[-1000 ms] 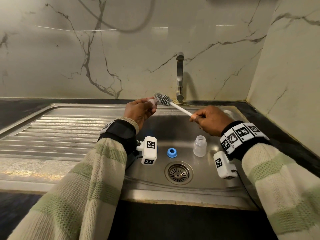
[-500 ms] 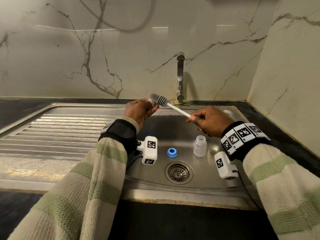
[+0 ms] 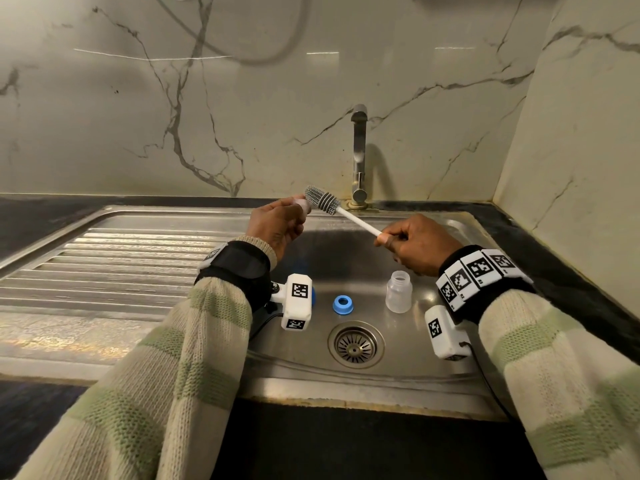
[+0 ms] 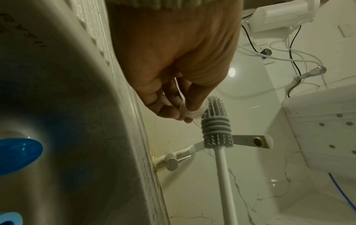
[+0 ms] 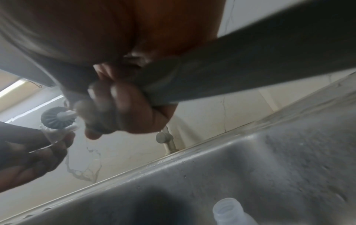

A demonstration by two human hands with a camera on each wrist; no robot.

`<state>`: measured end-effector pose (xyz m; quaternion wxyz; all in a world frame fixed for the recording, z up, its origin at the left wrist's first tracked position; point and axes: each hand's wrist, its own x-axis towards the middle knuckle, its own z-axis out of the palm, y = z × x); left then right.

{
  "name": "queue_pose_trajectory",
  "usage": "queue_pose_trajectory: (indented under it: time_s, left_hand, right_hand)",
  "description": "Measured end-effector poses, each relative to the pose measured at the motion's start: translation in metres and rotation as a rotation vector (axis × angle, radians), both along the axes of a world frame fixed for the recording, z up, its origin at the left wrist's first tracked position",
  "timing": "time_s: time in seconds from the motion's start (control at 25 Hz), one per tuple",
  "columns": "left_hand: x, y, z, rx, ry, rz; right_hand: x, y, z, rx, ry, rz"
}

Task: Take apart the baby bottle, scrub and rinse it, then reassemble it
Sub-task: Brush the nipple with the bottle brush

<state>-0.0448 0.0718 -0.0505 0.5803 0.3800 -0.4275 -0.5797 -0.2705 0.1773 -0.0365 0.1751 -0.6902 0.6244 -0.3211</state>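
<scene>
My left hand (image 3: 294,211) pinches a clear silicone nipple (image 3: 300,204) above the back of the sink; the left wrist view shows the nipple (image 4: 190,112) between the fingertips of that hand (image 4: 179,109). My right hand (image 3: 388,237) grips the white handle of a bottle brush. Its grey bristle head (image 3: 322,199) lies against the nipple, seen close up as the brush head (image 4: 215,129). The clear bottle body (image 3: 399,292) stands upright and uncapped in the basin. A blue collar ring (image 3: 343,304) lies beside it. A blue cap (image 4: 19,153) lies in the basin under my left wrist.
A steel tap (image 3: 359,157) stands at the back of the sink with no water running. The drain strainer (image 3: 356,344) sits in front of the bottle. A ribbed draining board (image 3: 121,265) stretches to the left. Marble walls close the back and right.
The brush head has slid a little left and back again against the nipple, and my right hand has drawn slightly left. My left hand has hardly moved.
</scene>
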Motion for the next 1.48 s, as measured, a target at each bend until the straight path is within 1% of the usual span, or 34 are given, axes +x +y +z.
queue_pose_trajectory:
  time_s: [0.08, 0.2, 0.32, 0.44, 0.56, 0.64, 0.68, 0.76, 0.8, 0.88, 0.96, 1.0, 1.12, 1.24, 1.28, 1.36, 1.48]
  left_hand:
    - [-0.0002, 0.0002, 0.0005, -0.009, -0.016, -0.007]
    - [0.0013, -0.0006, 0.0017, 0.001, -0.014, -0.015]
    - [0.0012, -0.0029, -0.0008, 0.013, 0.015, -0.009]
    - [-0.0005, -0.0042, -0.0019, 0.018, 0.021, -0.004]
    - [-0.0001, -0.0014, 0.002, 0.02, 0.062, -0.021]
    - [0.0003, -0.0012, 0.003, 0.008, 0.08, -0.04]
    - [0.0001, -0.0014, 0.0027, 0.003, 0.084, -0.049]
    - [-0.0001, -0.0031, 0.0013, 0.013, 0.092, -0.046]
    - [-0.0006, -0.0037, 0.001, 0.022, 0.092, -0.033]
    - [-0.0017, -0.0053, -0.0005, 0.026, 0.047, -0.001]
    - [-0.0018, -0.0053, -0.0017, 0.017, -0.002, 0.011]
    - [-0.001, -0.0057, -0.0013, 0.017, 0.005, 0.005]
    - [-0.0001, -0.006, -0.0002, 0.022, 0.042, -0.021]
    - [-0.0016, -0.0037, 0.0017, 0.026, 0.081, -0.026]
    - [-0.0021, -0.0035, 0.0017, 0.022, 0.09, -0.032]
    - [-0.0031, -0.0035, 0.0005, 0.015, 0.072, -0.035]
    - [-0.0024, -0.0035, 0.0008, 0.023, 0.026, -0.006]
  right_hand:
    - [0.0003, 0.0001, -0.0004, 0.034, -0.038, 0.035]
    - [-0.001, -0.0004, -0.0005, -0.019, 0.02, -0.006]
    - [-0.001, 0.0006, 0.0002, 0.048, -0.04, 0.027]
    - [-0.0034, 0.0004, 0.001, -0.006, 0.031, -0.021]
    - [-0.0046, 0.0012, 0.0034, 0.047, -0.01, 0.012]
    - [-0.0063, 0.0011, 0.0025, 0.003, 0.055, -0.032]
    - [-0.0065, 0.0013, 0.0023, 0.003, 0.058, -0.03]
    - [-0.0044, 0.0009, 0.0021, 0.047, -0.014, 0.013]
    - [-0.0039, 0.0003, 0.0015, 0.048, -0.025, 0.012]
    - [-0.0049, -0.0002, 0.0009, 0.019, 0.017, -0.018]
    - [-0.0053, -0.0002, 0.0019, 0.047, 0.017, 0.012]
    - [-0.0051, -0.0005, 0.0023, 0.059, 0.01, 0.025]
    - [-0.0071, 0.0, 0.0035, 0.015, 0.041, -0.02]
    - [-0.0059, -0.0004, 0.004, 0.064, -0.03, 0.038]
    - [-0.0051, -0.0009, 0.0032, 0.043, -0.015, 0.026]
    - [-0.0058, -0.0021, 0.0018, -0.006, 0.022, -0.026]
    - [-0.0049, -0.0014, 0.0025, 0.071, -0.041, 0.046]
